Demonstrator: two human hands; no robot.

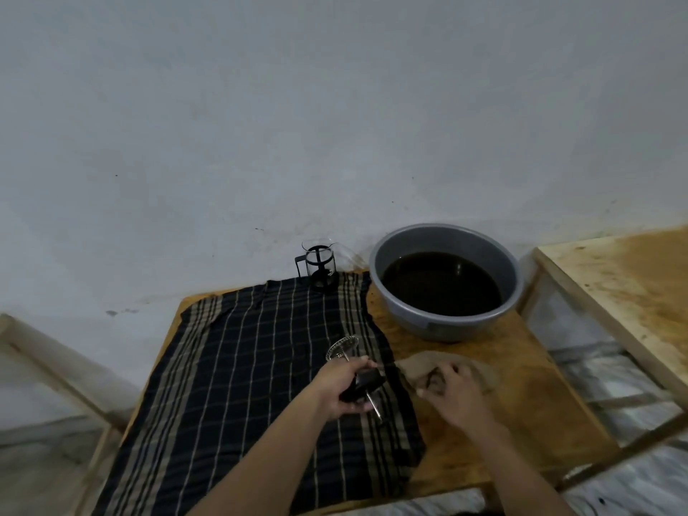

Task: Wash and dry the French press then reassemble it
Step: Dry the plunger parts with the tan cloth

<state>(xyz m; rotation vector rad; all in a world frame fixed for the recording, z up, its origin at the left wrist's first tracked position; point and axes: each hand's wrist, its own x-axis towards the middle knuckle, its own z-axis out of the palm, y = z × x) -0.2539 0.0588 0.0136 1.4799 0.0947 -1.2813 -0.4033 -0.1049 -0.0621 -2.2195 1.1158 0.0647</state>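
Observation:
My left hand (344, 391) grips the black lid (366, 383) of the French press plunger above the checked cloth. The plunger's metal rod runs through the lid, with the round mesh filter (340, 348) at its far end. My right hand (452, 387) holds a brown rag (420, 363) bunched beside the lid, just right of my left hand. The glass carafe (319, 268) in its black frame stands upright at the cloth's far edge, near the wall.
A dark checked cloth (242, 366) covers the left part of the wooden table (521, 396). A grey basin (445, 281) of dark water sits at the table's far right. Another wooden table (625, 284) stands to the right across a narrow gap.

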